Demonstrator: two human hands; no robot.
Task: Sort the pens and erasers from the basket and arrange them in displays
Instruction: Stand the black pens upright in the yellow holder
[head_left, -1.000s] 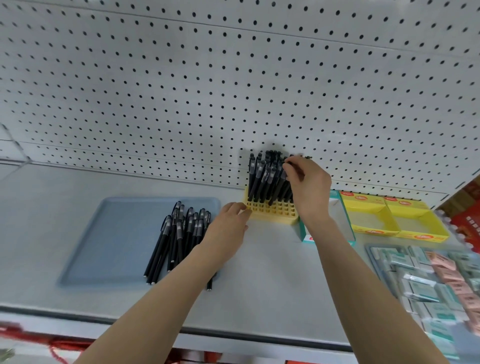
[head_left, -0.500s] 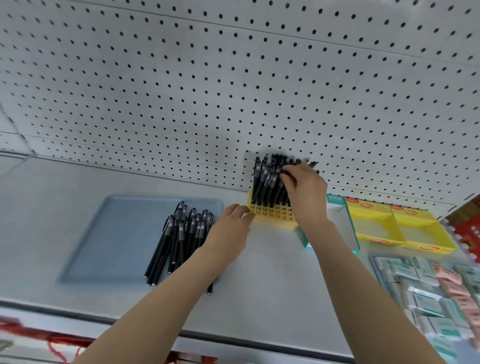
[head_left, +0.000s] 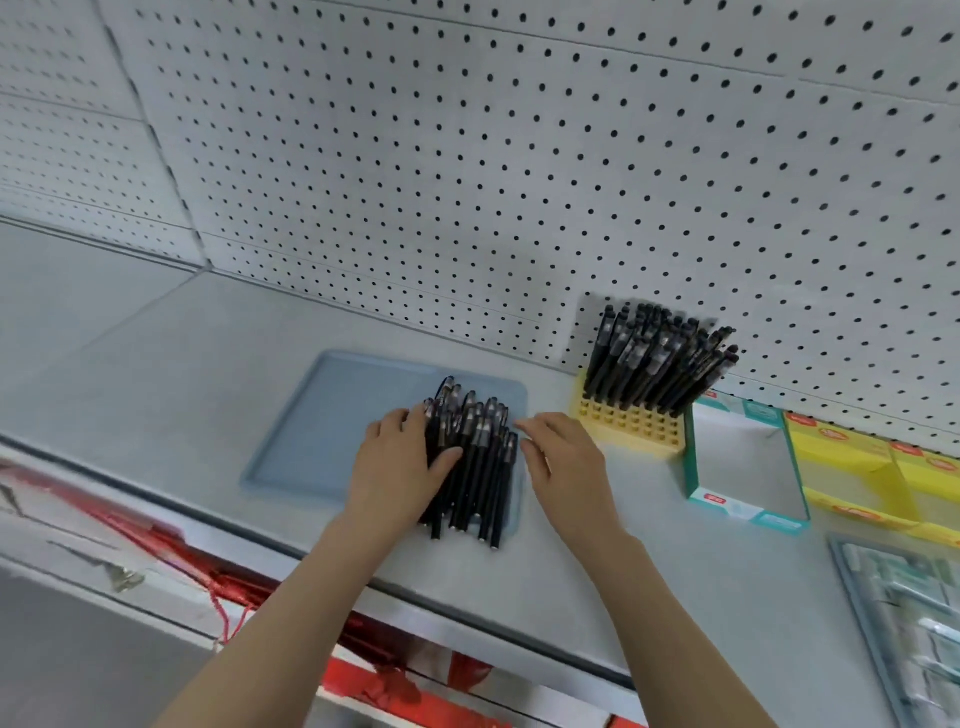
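Observation:
A pile of loose black pens (head_left: 480, 460) lies on the right part of a blue tray (head_left: 332, 426). My left hand (head_left: 397, 467) rests on the pile's left side, fingers fairly straight, thumb lying across the pen barrels. My right hand (head_left: 563, 467) hovers just right of the pile, fingers straight, fingertips near the pen caps and holding nothing. Behind it a yellow grid pen holder (head_left: 636, 431) stands against the pegboard with many black pens (head_left: 654, 364) upright in it.
An empty teal-edged display box (head_left: 743, 512) sits right of the holder, with yellow display boxes (head_left: 852, 467) beyond it. A grey tray of packaged erasers (head_left: 909, 623) lies at the far right. The shelf's front edge (head_left: 467, 618) runs below my wrists.
My right hand has left the pens in the yellow holder and come down beside the loose pile. My left hand has slid to the pile's left side. The view has swung left.

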